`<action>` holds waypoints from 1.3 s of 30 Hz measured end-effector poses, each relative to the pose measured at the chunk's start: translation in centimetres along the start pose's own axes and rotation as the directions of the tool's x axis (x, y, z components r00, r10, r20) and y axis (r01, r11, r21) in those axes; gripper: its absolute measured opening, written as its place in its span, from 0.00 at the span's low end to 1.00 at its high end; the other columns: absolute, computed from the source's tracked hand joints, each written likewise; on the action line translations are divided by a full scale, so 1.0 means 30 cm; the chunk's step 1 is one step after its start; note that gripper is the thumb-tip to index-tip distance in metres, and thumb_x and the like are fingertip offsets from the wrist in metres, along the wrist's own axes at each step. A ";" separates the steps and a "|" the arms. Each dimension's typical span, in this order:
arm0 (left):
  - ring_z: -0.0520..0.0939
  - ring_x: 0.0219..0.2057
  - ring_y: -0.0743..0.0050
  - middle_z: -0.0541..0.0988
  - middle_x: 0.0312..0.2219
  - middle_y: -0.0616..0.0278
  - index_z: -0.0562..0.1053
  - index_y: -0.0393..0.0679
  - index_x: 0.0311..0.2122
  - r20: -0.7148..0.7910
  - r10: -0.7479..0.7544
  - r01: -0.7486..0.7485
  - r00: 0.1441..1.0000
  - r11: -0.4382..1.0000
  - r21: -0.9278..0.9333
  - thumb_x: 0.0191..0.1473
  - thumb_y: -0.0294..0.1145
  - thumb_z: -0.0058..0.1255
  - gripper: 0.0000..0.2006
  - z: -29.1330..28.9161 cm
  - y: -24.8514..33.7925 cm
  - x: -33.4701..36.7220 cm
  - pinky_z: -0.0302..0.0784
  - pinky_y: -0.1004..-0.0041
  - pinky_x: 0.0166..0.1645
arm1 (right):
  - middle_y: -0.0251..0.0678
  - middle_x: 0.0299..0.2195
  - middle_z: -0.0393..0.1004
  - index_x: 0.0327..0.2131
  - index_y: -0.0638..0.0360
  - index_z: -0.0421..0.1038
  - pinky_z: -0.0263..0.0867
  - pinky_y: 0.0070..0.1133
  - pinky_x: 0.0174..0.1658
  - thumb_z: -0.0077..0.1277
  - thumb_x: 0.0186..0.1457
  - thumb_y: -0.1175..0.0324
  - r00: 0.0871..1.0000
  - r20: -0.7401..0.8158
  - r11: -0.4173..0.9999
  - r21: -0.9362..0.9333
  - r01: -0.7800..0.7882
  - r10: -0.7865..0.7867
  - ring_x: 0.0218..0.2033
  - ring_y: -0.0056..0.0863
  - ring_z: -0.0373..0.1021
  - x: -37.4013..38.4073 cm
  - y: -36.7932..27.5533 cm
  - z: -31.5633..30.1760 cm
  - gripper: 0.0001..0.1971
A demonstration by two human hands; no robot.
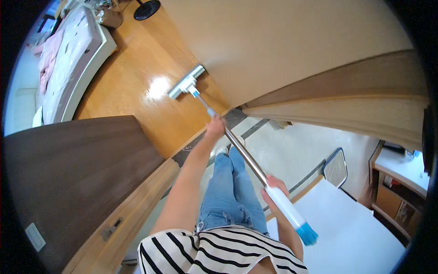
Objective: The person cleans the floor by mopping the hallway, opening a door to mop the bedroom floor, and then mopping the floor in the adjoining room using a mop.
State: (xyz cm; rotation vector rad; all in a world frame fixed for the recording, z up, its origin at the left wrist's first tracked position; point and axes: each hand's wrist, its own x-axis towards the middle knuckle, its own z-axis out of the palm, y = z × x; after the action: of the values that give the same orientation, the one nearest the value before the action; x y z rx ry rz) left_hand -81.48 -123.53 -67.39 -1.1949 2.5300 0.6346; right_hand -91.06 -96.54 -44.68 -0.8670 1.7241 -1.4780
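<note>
A mop (248, 160) with a metal pole slants across the middle of the view. Its white handle ends in a blue tip at the lower right, and its flat, wide head (186, 82) rests on the wooden floor (132, 59) close to the wall. My left hand (215, 127) is closed round the pole's lower part, near the doorway. Farther up, my right hand (275, 184) grips the pole where the white handle begins. The handle partly hides my right fingers.
Beyond the doorway on the left stands a bed (75, 55); a round black base (147, 9) sits farther off. A dark door (77, 173) and wooden door frame (123, 219) flank me on the left. At the right are a white table (346, 223), a chair (335, 167) and a shelf unit (388, 192).
</note>
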 end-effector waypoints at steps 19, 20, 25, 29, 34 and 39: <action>0.68 0.33 0.60 0.68 0.26 0.59 0.65 0.46 0.22 -0.145 0.381 -0.392 0.913 0.725 -0.567 0.28 0.25 0.48 0.09 0.120 0.433 -0.659 0.67 0.64 0.32 | 0.35 0.20 0.62 0.19 0.57 0.55 0.58 0.37 0.42 0.55 0.28 0.72 0.975 0.024 0.975 0.041 0.218 -0.219 0.28 0.28 0.62 -0.390 -0.420 -0.387 0.16; 0.68 0.32 0.58 0.68 0.26 0.59 0.66 0.46 0.23 -0.143 0.324 -0.349 0.935 0.772 -0.531 0.29 0.26 0.49 0.10 0.114 0.382 -0.665 0.66 0.65 0.34 | 0.35 0.20 0.62 0.19 0.57 0.55 0.58 0.37 0.42 0.55 0.28 0.72 0.974 0.060 0.975 0.049 0.216 -0.218 0.28 0.28 0.62 -0.353 -0.404 -0.362 0.16; 0.68 0.34 0.61 0.69 0.26 0.60 0.67 0.47 0.23 -0.165 0.058 -0.121 0.985 0.909 -0.398 0.29 0.27 0.49 0.09 0.183 0.097 -0.641 0.69 0.66 0.35 | 0.35 0.25 0.63 0.24 0.55 0.57 0.51 0.36 0.47 0.50 0.32 0.73 0.908 0.401 0.991 0.007 0.134 -0.126 0.33 0.30 0.61 -0.184 -0.298 -0.185 0.12; 0.68 0.32 0.59 0.68 0.24 0.60 0.67 0.46 0.21 -0.244 -0.108 -0.024 0.964 0.875 -0.484 0.30 0.25 0.48 0.06 0.295 -0.021 -0.635 0.67 0.66 0.35 | 0.35 0.25 0.62 0.24 0.55 0.57 0.47 0.35 0.50 0.45 0.31 0.78 0.763 0.639 0.995 0.055 0.085 -0.100 0.33 0.29 0.60 -0.071 -0.244 -0.085 0.12; 0.67 0.28 0.57 0.66 0.19 0.57 0.64 0.44 0.16 -0.461 -0.230 -0.103 0.857 0.800 -0.592 0.27 0.24 0.47 0.06 0.285 0.088 -0.636 0.62 0.65 0.31 | 0.38 0.24 0.66 0.21 0.58 0.62 0.53 0.34 0.46 0.44 0.29 0.81 0.610 0.782 0.988 0.055 0.144 -0.132 0.32 0.33 0.64 -0.007 -0.260 -0.179 0.09; 0.66 0.27 0.58 0.66 0.17 0.58 0.63 0.45 0.15 -0.467 -0.150 -0.193 0.871 0.770 -0.608 0.26 0.25 0.47 0.06 0.409 0.404 -0.590 0.61 0.67 0.31 | 0.36 0.26 0.66 0.23 0.58 0.63 0.52 0.33 0.47 0.47 0.32 0.78 0.624 0.769 0.990 0.101 0.100 -0.141 0.34 0.31 0.64 -0.029 -0.199 -0.527 0.09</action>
State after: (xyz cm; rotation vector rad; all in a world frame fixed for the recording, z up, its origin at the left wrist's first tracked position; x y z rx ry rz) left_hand -79.21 -98.92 -67.34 -1.7382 2.8278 1.4632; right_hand -103.65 -88.28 -36.98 -1.3660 0.9717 -0.9614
